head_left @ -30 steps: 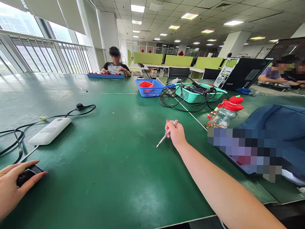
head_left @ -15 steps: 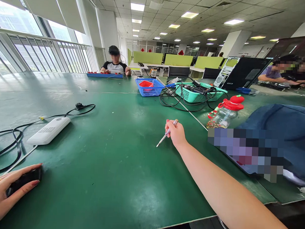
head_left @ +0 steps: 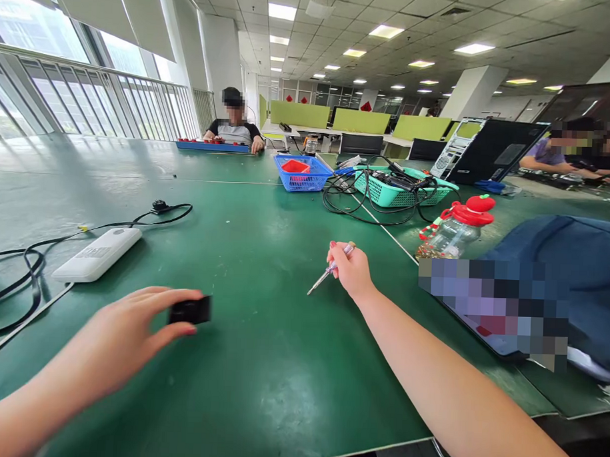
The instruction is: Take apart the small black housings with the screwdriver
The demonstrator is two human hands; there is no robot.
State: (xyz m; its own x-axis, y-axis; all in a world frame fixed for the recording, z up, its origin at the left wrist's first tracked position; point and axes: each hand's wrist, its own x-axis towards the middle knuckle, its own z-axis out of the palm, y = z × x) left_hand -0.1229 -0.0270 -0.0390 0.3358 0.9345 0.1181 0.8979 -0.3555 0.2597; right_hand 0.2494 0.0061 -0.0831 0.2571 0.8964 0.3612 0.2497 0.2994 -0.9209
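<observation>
My left hand (head_left: 126, 335) pinches a small black block (head_left: 191, 310) between thumb and fingers, held just above the green table (head_left: 260, 373), left of centre. My right hand (head_left: 351, 269) is stretched out over the middle of the table and is closed on a slim screwdriver (head_left: 326, 274) with a clear handle; its metal tip points down-left toward the table surface. The two hands are apart, with bare green mat between them.
A white power strip (head_left: 98, 253) with black cables (head_left: 28, 272) lies at the left. A blue basket (head_left: 301, 173), a teal basket with cables (head_left: 401, 185), a red-lidded bottle (head_left: 455, 228) and a blue bag (head_left: 558, 264) are at the right. Other people sit at the far end.
My left hand lifted the black block from the near-left table edge and carried it right and forward toward the centre. My right hand with the screwdriver barely moved.
</observation>
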